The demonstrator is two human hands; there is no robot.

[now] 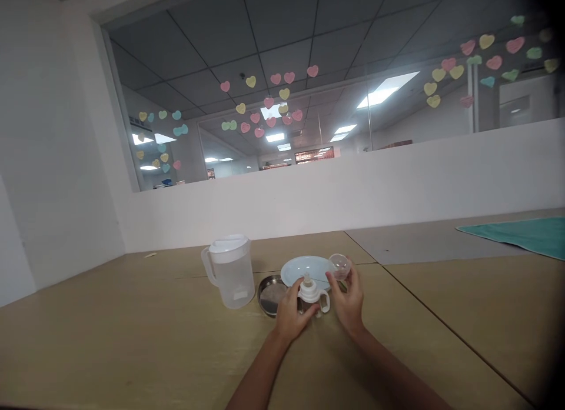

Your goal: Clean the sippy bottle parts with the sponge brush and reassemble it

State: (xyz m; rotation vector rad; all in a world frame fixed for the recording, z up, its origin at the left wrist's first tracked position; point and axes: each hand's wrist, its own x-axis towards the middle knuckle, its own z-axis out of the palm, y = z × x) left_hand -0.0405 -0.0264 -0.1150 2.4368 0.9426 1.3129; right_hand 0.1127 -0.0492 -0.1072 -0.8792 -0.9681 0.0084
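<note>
- The surface [132, 345] is topped by all the things near the hands.
- A clear pitcher [235, 277] with a white lid is seen upright, left of both hands.
- A pale blue plate [304, 265] is set behind the bottle and partly hidden by it.
- A round metal dish [270, 296] is placed between pitcher and left hand.
- The bottle [310, 293], white-topped and handled, is gripped by the left hand [292, 317], fingers wrapped at its left side, thumb across its front; its long axis is held upright, spout uppermost.
- The clear cap [339, 267] is pinched by the right hand [350, 301] between thumb and fingers. It is held to the right of the spout, slightly higher in view and apart from it; which way its mouth is turned cannot be made out.
</note>
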